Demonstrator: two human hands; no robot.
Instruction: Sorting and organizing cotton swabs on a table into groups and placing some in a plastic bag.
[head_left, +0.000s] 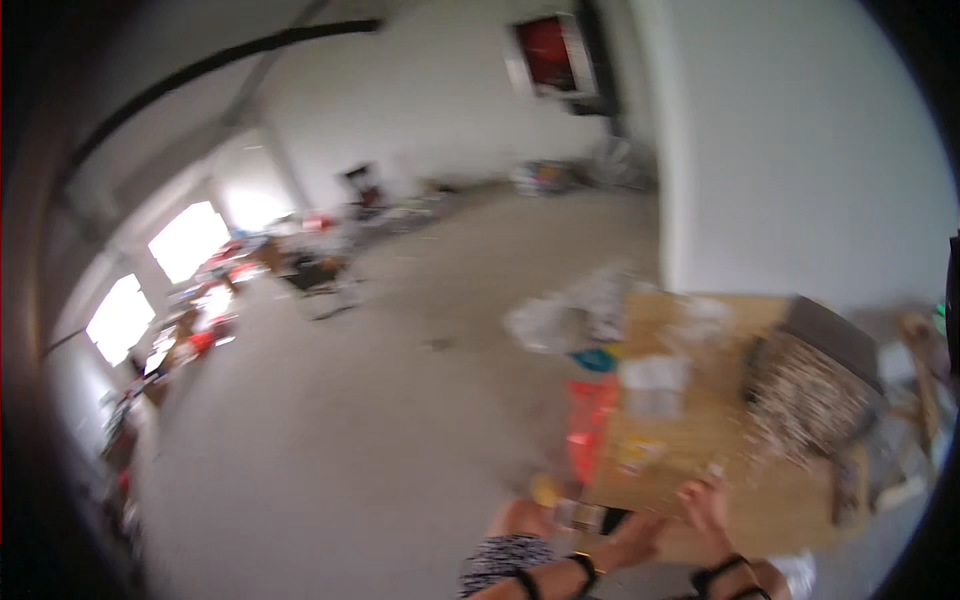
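Nearest, dark bands [583, 570] circle both wrists. The left hand [635, 540] reaches low across the near edge of the wooden tabletop [712, 420], fingers toward the right hand [708, 500], which is angled up beside it with fingers bent. Blur hides how far either grip is closed and whether it has hold of anything. Just beyond, to the left, lies a yellow-and-white packet [640, 455], any print too smeared to read. A red bag [588, 425] hangs by the left edge; rightward, a tipped grey box [830, 335] spills thin pale pieces [800, 395].
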